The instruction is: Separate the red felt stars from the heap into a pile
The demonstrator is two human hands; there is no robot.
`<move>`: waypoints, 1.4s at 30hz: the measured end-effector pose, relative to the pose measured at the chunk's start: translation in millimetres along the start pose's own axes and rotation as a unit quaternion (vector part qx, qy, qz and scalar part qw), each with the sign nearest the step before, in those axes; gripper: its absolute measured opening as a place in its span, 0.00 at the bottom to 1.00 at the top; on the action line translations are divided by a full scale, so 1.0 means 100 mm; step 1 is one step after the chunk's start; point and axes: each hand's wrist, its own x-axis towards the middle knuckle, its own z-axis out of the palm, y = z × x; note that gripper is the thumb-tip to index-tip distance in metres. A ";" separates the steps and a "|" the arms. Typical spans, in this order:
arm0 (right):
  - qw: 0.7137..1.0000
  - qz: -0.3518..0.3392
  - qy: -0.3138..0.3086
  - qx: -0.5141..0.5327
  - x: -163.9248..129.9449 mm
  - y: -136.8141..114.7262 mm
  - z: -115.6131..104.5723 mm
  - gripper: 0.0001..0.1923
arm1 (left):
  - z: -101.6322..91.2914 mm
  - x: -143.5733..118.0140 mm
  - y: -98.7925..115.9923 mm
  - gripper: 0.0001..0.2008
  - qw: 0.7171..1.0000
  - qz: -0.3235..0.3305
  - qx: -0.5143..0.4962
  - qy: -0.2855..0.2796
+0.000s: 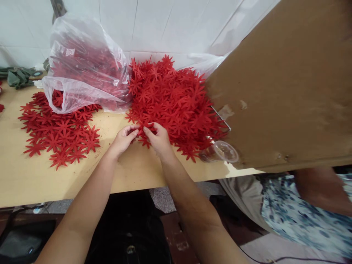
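Note:
A large heap of red flower-shaped cutouts [170,99] lies on the wooden table [33,176] in front of me. At its near edge my left hand [123,138] and my right hand [157,137] pinch the same red flower cutout [143,129] between their fingertips. The fingers of both hands are curled close together around it. A flatter spread of the same red flowers [59,132] lies to the left, apart from my hands.
A clear plastic bag [82,62] holding more red flowers stands at the back left. A big brown board [286,84] leans over the table's right side. A clear plastic cup [221,151] lies by the heap. Another person's patterned clothing [299,212] shows at right.

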 end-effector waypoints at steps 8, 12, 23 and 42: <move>0.964 -0.105 0.212 -0.120 0.53 -0.43 -0.94 0.08 | -0.02 0.06 -0.03 0.06 0.998 0.010 0.047 0.038; 0.937 -0.083 0.248 -0.231 0.79 -0.59 -1.53 0.07 | -0.02 0.09 -0.07 0.02 0.997 0.009 0.060 0.055; 0.942 -0.170 0.041 -0.286 0.21 -0.50 -0.71 0.16 | -0.02 0.10 -0.11 0.08 0.998 0.017 0.044 0.048; 0.973 -0.118 -0.004 -0.198 0.31 -0.35 -0.46 0.04 | -0.01 0.01 -0.03 0.12 0.998 -0.006 0.050 0.028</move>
